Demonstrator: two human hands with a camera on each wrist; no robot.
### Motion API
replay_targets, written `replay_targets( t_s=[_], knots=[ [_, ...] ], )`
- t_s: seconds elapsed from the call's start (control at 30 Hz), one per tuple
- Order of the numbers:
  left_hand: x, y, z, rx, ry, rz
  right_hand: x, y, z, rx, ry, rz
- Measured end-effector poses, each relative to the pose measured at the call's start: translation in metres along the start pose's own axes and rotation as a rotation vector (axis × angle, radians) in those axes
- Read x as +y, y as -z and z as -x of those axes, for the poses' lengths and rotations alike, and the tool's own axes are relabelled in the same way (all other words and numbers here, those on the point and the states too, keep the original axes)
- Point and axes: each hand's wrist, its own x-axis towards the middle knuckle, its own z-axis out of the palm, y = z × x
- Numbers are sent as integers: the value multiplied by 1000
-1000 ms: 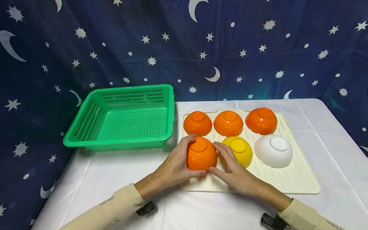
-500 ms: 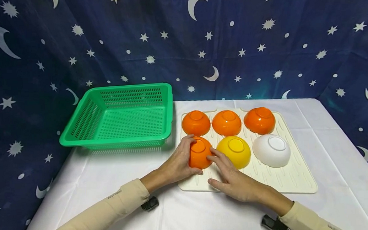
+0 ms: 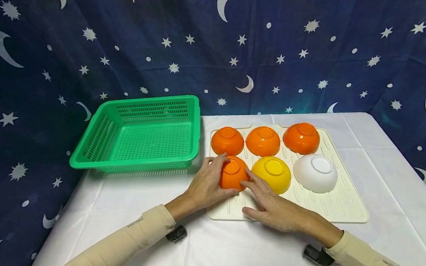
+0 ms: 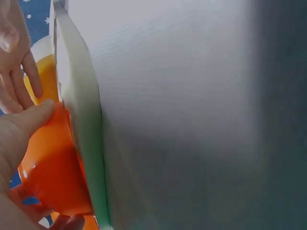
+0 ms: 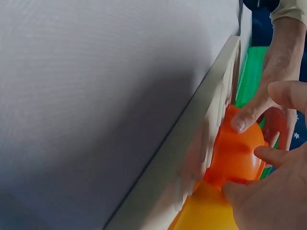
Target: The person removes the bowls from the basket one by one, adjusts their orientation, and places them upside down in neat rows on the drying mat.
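An orange bowl [image 3: 234, 173] sits upside down at the front left of a cream draining mat [image 3: 337, 206]. My left hand [image 3: 207, 185] grips it from the left, thumb on the near side and fingers round the far side, as the left wrist view also shows. On its right side, fingertips of my right hand [image 3: 274, 207] touch or nearly touch the bowl; the right thumb stands apart from it. Beside that hand, a yellow bowl [image 3: 275, 172] and a white bowl [image 3: 316, 174] lie upside down in the same row.
Behind them, three more upturned orange bowls [image 3: 227, 141] form the mat's back row. A green plastic basket [image 3: 137, 161] stands on the white tablecloth [image 3: 135, 188] to the left. A dark blue curtain [image 3: 190, 23] with moons and stars hangs behind the table.
The orange bowl has gone down onto the mat and shifted slightly. My right thumb has come off it and the right hand has loosened, while the left hand keeps its grip.
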Motion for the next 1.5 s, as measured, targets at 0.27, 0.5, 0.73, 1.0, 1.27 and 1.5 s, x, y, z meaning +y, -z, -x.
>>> replay_targets(
  t_s=[0.27, 0.5, 0.73, 1.0, 1.27, 1.5],
  knots=[
    [4, 4, -2, -13, 0, -61, -5, -4, 1, -4, 17, 20],
    [1, 16, 1, -64, 14, -68, -6, -5, 1, -34, 12, 6],
    [-3, 22, 6, -99, 24, -87, -7, -5, 1, -65, -3, -18],
    [-2, 21, 10, -88, 6, -84, -7, -5, 2, -83, -5, -20],
    [-5, 18, 16, -55, 6, -93, -6, 0, 2, -75, 12, -13],
    [-1, 33, 27, 39, -39, -125, 0, 15, 15, 102, 92, 36]
  ],
)
